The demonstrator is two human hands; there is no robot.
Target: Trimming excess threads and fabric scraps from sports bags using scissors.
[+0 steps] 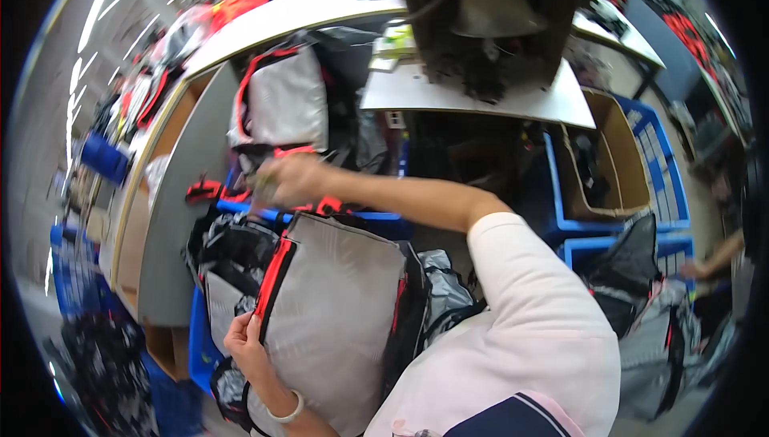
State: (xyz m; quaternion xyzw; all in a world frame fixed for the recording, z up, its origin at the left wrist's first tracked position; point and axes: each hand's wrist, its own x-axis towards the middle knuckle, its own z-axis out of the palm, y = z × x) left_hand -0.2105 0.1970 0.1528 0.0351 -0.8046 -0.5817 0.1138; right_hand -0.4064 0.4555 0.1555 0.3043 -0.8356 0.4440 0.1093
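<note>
Two of the person's own hands show, and two grey bag panels with red and black trim stand out; the nearer grey panel [332, 309] lies against the person's lap, filling the lower middle of the view, and the farther grey panel [280, 100] leans upright against the curved worktable [264, 24] above it. The left hand [247, 342] grips the nearer panel at its lower left edge, fingers curled round the black and red border; a pale band sits on that wrist. The right hand [290, 179] stretches across the body to the left, above the nearer panel's top edge and just below the farther one; it is motion-blurred, so I cannot tell whether it is closed on anything. Between the two panels runs the rim of a blue crate [368, 217], with more black and grey fabric heaped on it; further blue crates, at least two, stand at the right around one open cardboard box [621, 173]. Room is tight: fabric crowds the nearer panel's left and right sides, and the table edge closes off the far left. Another person's hand [695, 269] shows at the far right, well apart.
</note>
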